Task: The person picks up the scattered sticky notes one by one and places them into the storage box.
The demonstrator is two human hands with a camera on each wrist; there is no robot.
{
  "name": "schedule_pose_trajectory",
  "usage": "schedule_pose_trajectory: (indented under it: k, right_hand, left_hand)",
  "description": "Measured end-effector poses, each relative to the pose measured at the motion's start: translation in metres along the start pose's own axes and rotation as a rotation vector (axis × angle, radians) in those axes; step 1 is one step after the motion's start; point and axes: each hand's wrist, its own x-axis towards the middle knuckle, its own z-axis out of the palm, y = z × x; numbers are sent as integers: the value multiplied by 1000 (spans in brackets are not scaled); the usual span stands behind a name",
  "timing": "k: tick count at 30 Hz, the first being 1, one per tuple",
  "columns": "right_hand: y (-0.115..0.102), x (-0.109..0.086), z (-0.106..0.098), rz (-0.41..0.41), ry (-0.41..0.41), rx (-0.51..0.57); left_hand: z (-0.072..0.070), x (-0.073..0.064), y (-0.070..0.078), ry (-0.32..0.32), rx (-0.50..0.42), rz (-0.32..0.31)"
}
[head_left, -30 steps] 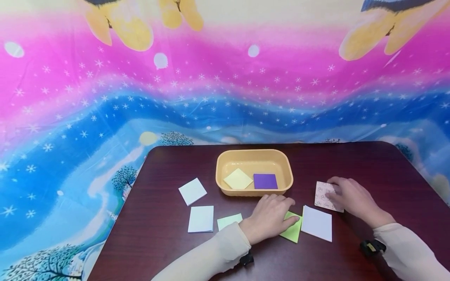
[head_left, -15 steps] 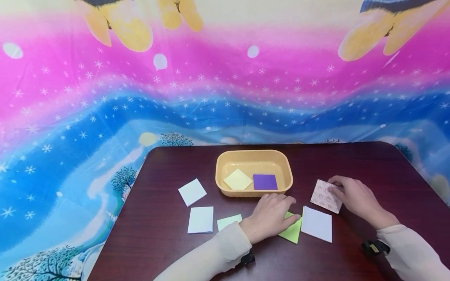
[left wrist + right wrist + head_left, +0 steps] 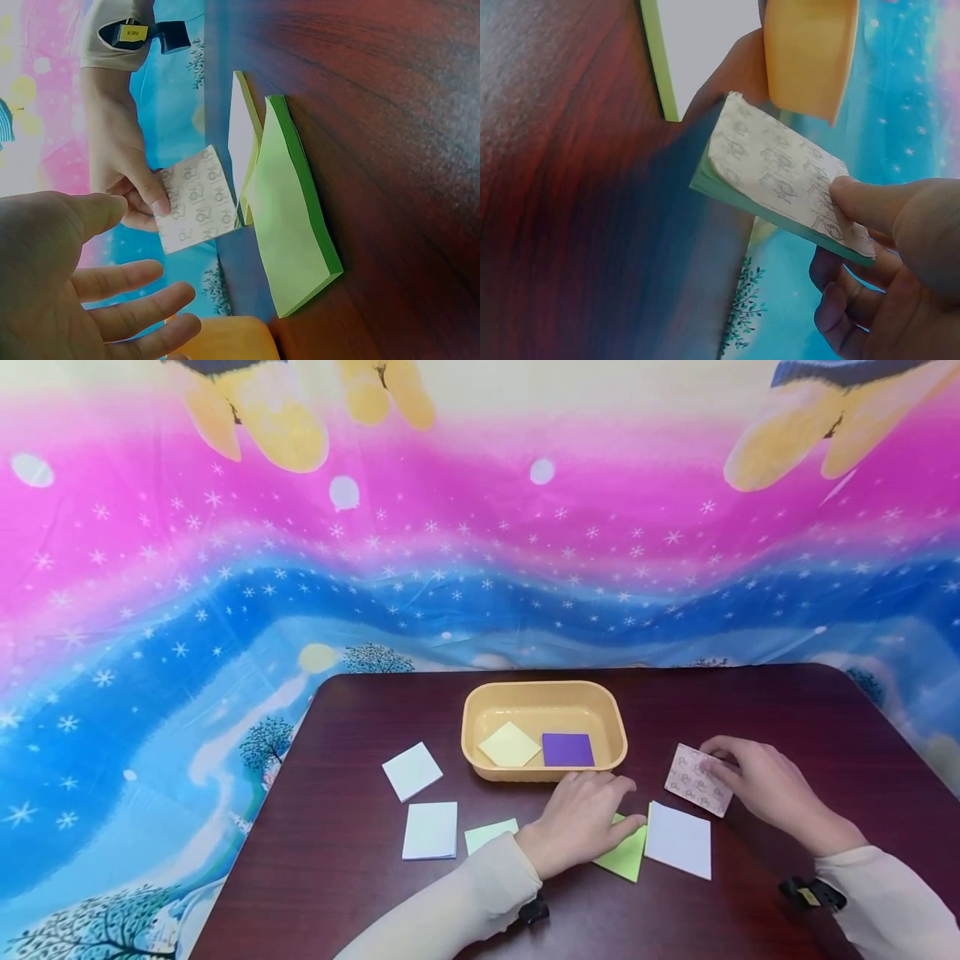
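My right hand (image 3: 772,793) pinches a sticky note pad (image 3: 696,781) by its right side, thumb on the patterned pale backing. The pad is tilted and raised off the table, and its green edge shows in the right wrist view (image 3: 780,214). My left hand (image 3: 581,827) hovers near a bright green sticky note pad (image 3: 626,856), partly covering it in the head view. In the left wrist view its fingers (image 3: 131,281) are spread, with nothing in them. Beside the green pad lies a white-topped pad (image 3: 678,841).
A yellow plastic basket (image 3: 543,775) stands behind my left hand. Inside lie a pale yellow pad (image 3: 510,745) and a purple pad (image 3: 567,750). To the left are two whitish pads (image 3: 412,772) and a pale green pad (image 3: 487,833), partly behind the left sleeve.
The patterned pad has turned and tilted in my right hand, showing more of its backing. My right hand has shifted slightly right; the left has stayed almost still.
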Motion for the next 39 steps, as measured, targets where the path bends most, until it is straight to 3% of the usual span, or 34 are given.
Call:
schedule_pose_trajectory:
  k: [15,39]
  right_hand:
    - [-10,-4,-9,-39,33,-7]
    - [-24,-3,-23,-41,42,-3]
  left_hand:
    - [0,5,-1,-3,-25,-7]
    - [-11,12,0,-2,-70,-11]
